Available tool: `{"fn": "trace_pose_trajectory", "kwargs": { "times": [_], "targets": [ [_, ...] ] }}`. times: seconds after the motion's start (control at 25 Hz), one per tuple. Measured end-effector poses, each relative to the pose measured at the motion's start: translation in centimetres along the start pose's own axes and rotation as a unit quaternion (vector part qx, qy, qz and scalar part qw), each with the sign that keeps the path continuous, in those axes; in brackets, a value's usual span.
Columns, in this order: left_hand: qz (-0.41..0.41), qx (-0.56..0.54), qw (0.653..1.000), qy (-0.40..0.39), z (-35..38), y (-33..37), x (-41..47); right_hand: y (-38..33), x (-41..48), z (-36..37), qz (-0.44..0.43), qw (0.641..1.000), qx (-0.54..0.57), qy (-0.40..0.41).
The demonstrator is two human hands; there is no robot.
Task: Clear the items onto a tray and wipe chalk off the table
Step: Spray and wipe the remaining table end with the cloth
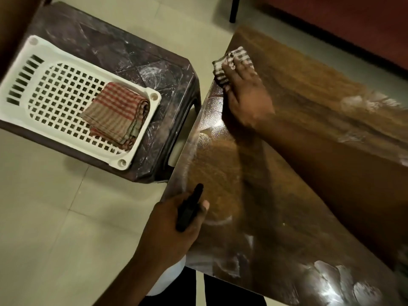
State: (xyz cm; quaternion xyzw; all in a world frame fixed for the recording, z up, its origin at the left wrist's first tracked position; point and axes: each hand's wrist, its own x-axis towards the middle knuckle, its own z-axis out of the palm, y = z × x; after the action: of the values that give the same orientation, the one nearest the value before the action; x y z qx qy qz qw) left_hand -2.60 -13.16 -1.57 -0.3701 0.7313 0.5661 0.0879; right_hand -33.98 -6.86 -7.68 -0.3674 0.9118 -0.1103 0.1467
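My right hand (pixel 245 93) presses a dark checked cloth (pixel 234 60) flat on the far left part of the brown table (pixel 298 195). My left hand (pixel 176 228) holds a black spray-bottle trigger (pixel 189 208) at the table's left edge; the white bottle body below is mostly hidden by the hand. White chalk smears (pixel 326 277) cover the table's near right and its right side. A white perforated tray (pixel 66 100) lies on a dark plastic stool (pixel 132 56) to the left, holding a folded red-checked cloth (pixel 117 113).
Pale floor tiles (pixel 55 217) surround the stool and table. A dark furniture leg (pixel 234 9) stands beyond the table's far corner. A red-brown wall or furniture face (pixel 353 23) runs along the top right.
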Motion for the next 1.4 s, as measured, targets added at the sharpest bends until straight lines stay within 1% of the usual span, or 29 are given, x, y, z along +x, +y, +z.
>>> {"fn": "trace_pose_trajectory", "kwargs": {
  "times": [0.04, 0.12, 0.16, 0.24, 0.32, 0.36, 0.4, 0.44, 0.52, 0.56, 0.64, 0.68, 0.72, 0.76, 0.8, 0.88, 0.92, 0.96, 1.0, 1.04, 1.08, 1.12, 1.16, 1.2, 1.24, 1.28, 1.32, 1.36, 1.4],
  "targets": [
    [0.004, 0.008, 1.000, 0.003, -0.1, -0.1, -0.1, -1.0, -1.0, 0.6, -0.019, 1.000, 0.005, -0.006],
    [0.009, 0.029, 1.000, 0.003, -0.2, -0.6, -0.5, -2.8, -6.0, 2.3, -0.158, 0.986, -0.001, -0.045],
    [0.011, 0.033, 0.999, 0.004, -0.2, -0.9, -0.7, -3.5, -9.1, 3.3, -0.245, 0.966, -0.011, -0.080],
    [0.030, 0.029, 0.999, -0.007, -0.5, -1.2, -0.9, -4.3, -14.5, 4.7, -0.395, 0.906, -0.025, -0.151],
    [0.032, 0.024, 0.999, -0.020, -0.7, -1.3, -1.1, -3.5, -15.6, 4.6, -0.483, 0.854, -0.033, -0.192],
    [0.020, 0.018, 0.999, -0.033, -0.8, -1.3, -1.4, -2.6, -15.0, 4.1, -0.488, 0.850, -0.047, -0.190],
    [0.011, 0.019, 0.998, -0.052, -0.7, -1.6, -1.7, -1.4, -14.0, 3.8, -0.460, 0.869, -0.059, -0.171],
    [0.003, 0.025, 0.997, -0.072, -0.6, -1.6, -2.1, -0.1, -13.2, 3.2, -0.395, 0.906, -0.064, -0.138],
    [-0.009, 0.038, 0.995, -0.093, -0.5, -1.6, -2.9, 2.5, -12.3, 2.2, -0.175, 0.982, -0.041, -0.051],
    [-0.007, 0.037, 0.994, -0.098, -0.6, -1.9, -3.1, 3.0, -12.4, 2.1, -0.059, 0.998, 0.000, 0.000],
    [0.003, 0.051, 0.994, -0.093, -0.2, -2.8, -3.7, 1.1, -14.4, 3.0, 0.138, 0.984, 0.078, 0.077],
    [0.007, 0.061, 0.994, -0.089, 0.0, -3.0, -4.0, -0.8, -16.2, 3.9, 0.198, 0.971, 0.095, 0.090],
    [0.012, 0.061, 0.994, -0.091, 0.2, -3.3, -4.5, -2.9, -18.6, 4.9, 0.220, 0.967, 0.100, 0.085],
    [0.017, 0.048, 0.994, -0.099, 0.5, -3.4, -5.2, -4.8, -21.6, 6.0, 0.197, 0.973, 0.100, 0.068],
    [0.030, 0.037, 0.993, -0.110, 0.9, -3.6, -6.0, -6.2, -25.0, 7.1, 0.138, 0.986, 0.087, 0.040],
    [0.075, 0.042, 0.988, -0.131, 1.5, -3.4, -8.2, -6.6, -32.8, 8.4, -0.055, 0.997, 0.032, -0.050],
    [0.091, 0.048, 0.985, -0.138, 1.5, -3.3, -9.2, -4.9, -35.9, 8.3, -0.154, 0.984, 0.001, -0.085],
    [0.099, 0.047, 0.984, -0.143, 1.7, -3.4, -10.0, -2.4, -38.1, 7.9, -0.209, 0.972, -0.016, -0.103],
    [0.094, 0.042, 0.982, -0.157, 1.8, -3.6, -10.9, 0.0, -40.4, 7.3, -0.194, 0.975, -0.023, -0.102],
    [0.083, 0.041, 0.982, -0.166, 2.0, -3.8, -11.7, 2.1, -42.8, 6.9, -0.114, 0.990, -0.022, -0.077],
    [0.073, 0.038, 0.982, -0.168, 2.2, -4.0, -12.3, 3.5, -44.9, 6.5, 0.011, 0.999, -0.002, -0.033],
    [0.072, 0.036, 0.983, -0.164, 2.4, -4.2, -12.9, 4.0, -46.6, 6.3, 0.156, 0.987, 0.029, 0.018],
    [0.082, 0.034, 0.984, -0.155, 2.7, -4.3, -13.5, 3.7, -47.4, 6.6, 0.290, 0.952, 0.070, 0.076],
    [0.099, 0.040, 0.984, -0.141, 3.0, -4.6, -14.0, 2.4, -47.0, 7.4, 0.402, 0.900, 0.109, 0.131],
    [0.116, 0.043, 0.984, -0.125, 3.3, -4.8, -14.4, 0.5, -45.8, 8.3, 0.481, 0.848, 0.136, 0.177],
    [0.126, 0.044, 0.985, -0.112, 3.5, -5.0, -14.6, -1.8, -44.2, 9.0, 0.518, 0.816, 0.151, 0.209],
    [0.132, 0.050, 0.984, -0.106, 3.8, -5.3, -14.8, -4.4, -42.5, 9.7, 0.518, 0.811, 0.155, 0.223],
    [0.135, 0.061, 0.983, -0.105, 4.0, -5.7, -14.9, -7.1, -41.1, 10.6, 0.487, 0.833, 0.149, 0.216],
    [0.138, 0.070, 0.982, -0.105, 4.1, -6.1, -14.9, -9.7, -40.1, 11.3, 0.424, 0.876, 0.142, 0.183]
  ]
}}
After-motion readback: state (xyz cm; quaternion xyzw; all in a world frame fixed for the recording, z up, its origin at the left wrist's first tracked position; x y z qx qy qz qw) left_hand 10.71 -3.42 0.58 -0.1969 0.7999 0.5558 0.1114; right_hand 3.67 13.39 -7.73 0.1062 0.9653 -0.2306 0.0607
